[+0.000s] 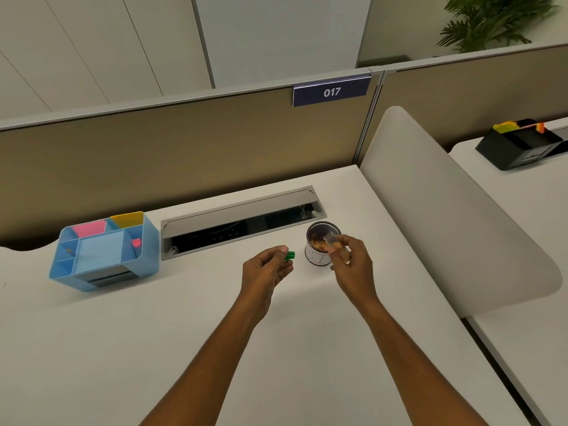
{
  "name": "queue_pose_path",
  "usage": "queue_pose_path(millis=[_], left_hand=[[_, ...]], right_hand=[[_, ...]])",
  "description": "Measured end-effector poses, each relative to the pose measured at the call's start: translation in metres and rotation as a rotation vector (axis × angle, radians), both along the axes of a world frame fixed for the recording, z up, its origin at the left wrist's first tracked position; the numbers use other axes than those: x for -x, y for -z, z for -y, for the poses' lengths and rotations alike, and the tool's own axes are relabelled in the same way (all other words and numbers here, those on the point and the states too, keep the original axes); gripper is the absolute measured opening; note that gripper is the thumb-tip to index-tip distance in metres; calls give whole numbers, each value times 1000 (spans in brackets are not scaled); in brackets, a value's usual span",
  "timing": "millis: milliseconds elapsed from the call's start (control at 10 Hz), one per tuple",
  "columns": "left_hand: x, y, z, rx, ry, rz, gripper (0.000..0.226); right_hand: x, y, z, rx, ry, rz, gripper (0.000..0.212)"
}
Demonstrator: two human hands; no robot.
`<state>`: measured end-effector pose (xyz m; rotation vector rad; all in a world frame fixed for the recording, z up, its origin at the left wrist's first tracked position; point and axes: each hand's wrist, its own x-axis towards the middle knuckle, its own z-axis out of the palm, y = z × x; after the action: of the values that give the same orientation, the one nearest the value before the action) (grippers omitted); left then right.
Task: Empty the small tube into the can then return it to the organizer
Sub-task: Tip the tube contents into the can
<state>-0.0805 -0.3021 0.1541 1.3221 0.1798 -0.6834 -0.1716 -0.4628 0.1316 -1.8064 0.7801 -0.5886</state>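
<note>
Now right hand (350,262) tips tube (331,241) over can (319,245) (left hand (267,269) pinches green cap (289,256)).

A white desk (123,348) meets a tan partition (184,155) bearing a blue "017" sign (331,92). A grey cable tray (242,222) lies open in the desk. At far right, a black organizer (519,149) sits on a neighbouring desk (522,192), with a green plant (491,20) behind.

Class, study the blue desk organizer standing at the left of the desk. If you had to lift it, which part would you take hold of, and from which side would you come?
Take the blue organizer by its two short outer walls, coming from above. It stands upright, open-topped, with thin vertical walls and free desk at each end. Avoid the inner dividers, since sticky notes fill those compartments.
</note>
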Motion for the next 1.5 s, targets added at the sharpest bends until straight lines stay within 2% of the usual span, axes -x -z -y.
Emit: queue_pose_path(millis=[100,200,300,400,500,600,700,800,900,1000,1100,1200,1300,1400,1500], left_hand=[[-1,7,-3,-6,-10,-20,25],[-1,11,-4,-11,0,-16,26],[0,13,-4,-26,14,-4,21],[0,15,-3,-30,16,-7,12],[-2,18,-4,-39,12,-9,19],[-3,20,-4,-45,9,-10,27],[-4,21,-4,-42,8,-10,28],[-4,22,-4,-44,8,-8,28],[-3,23,-5,-49,7,-8,28],[-3,23,-7,-44,4,-7,21],[-3,23,-7,-44,1,-7,20],[-3,22,-7,-50,4,-2,23],[-2,21,-8,-40,5,2,15],[-2,22,-8,-43,8,5,15],[-3,23,-8,-44,7,5,15]], right_hand=[[-10,5,15,209,7,-88,36],[-16,0,25,287,-29,-126,64],[-22,-1,32,356,-65,-173,71],[-23,-1,42,496,-120,-211,42],[-24,0,47,506,-153,-252,40],[-24,0,50,488,-189,-281,48],[-23,0,52,543,-198,-302,18],[-23,-1,49,472,-197,-278,37],[-22,-1,49,568,-199,-256,14],[-20,0,50,582,-197,-201,17],[-19,-5,45,513,-165,-192,45],[-17,-9,40,381,-120,-162,58],[-15,-9,39,441,-99,-140,27],[-14,-8,37,422,-110,-110,34],[-14,-10,35,378,-93,-67,50]])
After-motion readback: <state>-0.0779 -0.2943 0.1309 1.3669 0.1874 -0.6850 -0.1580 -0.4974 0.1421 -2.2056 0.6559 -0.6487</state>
